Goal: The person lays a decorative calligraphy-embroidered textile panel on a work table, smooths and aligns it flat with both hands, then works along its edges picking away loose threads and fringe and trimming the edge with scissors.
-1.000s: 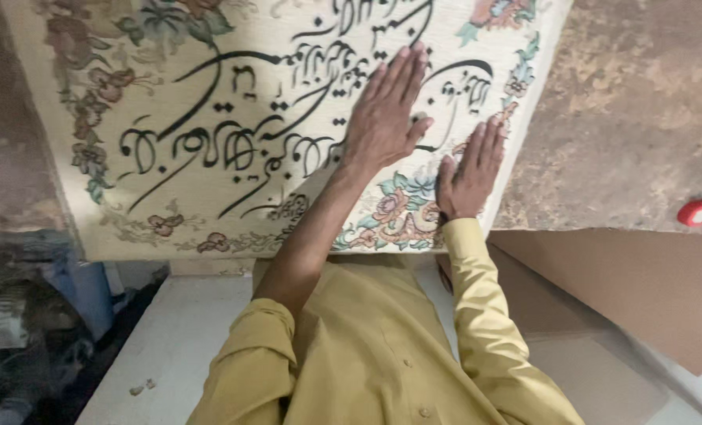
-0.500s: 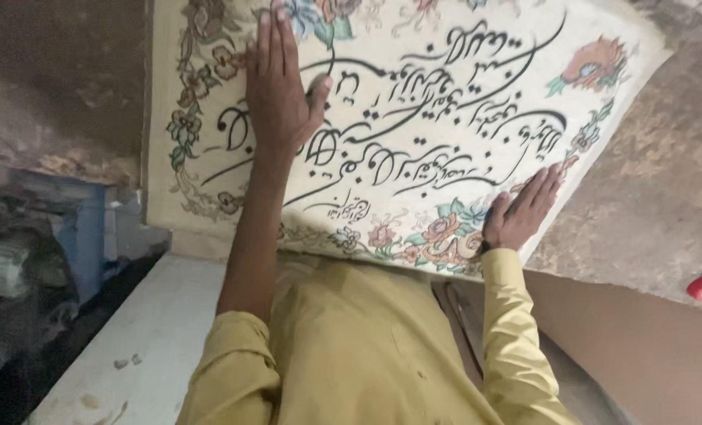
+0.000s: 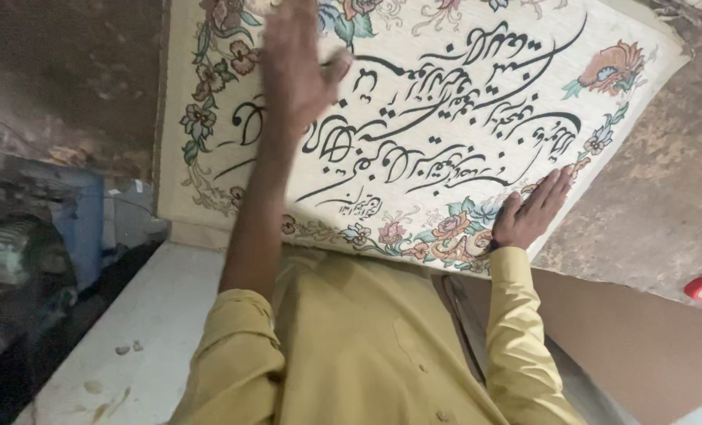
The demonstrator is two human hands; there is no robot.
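A cream woven panel [image 3: 445, 118] with black flowing script and a flowered border lies spread in front of me. My left hand [image 3: 296, 67] lies flat on its upper left part, fingers together and blurred by motion. Flat on the flowered lower right corner rests my right hand [image 3: 530, 211], fingers spread. Neither hand holds anything. Both arms wear mustard-yellow sleeves; the left one is rolled up to the elbow.
A white ledge [image 3: 138, 330] with small bits of debris runs along the lower left. Dark clutter and a blue object [image 3: 79, 228] sit at the far left. A brown board [image 3: 642, 346] lies at the lower right, with a small red object [image 3: 701, 288] near the right edge.
My left hand has slid from the middle of the panel to its upper left. The right hand has stayed on the lower right corner. The view has shifted.
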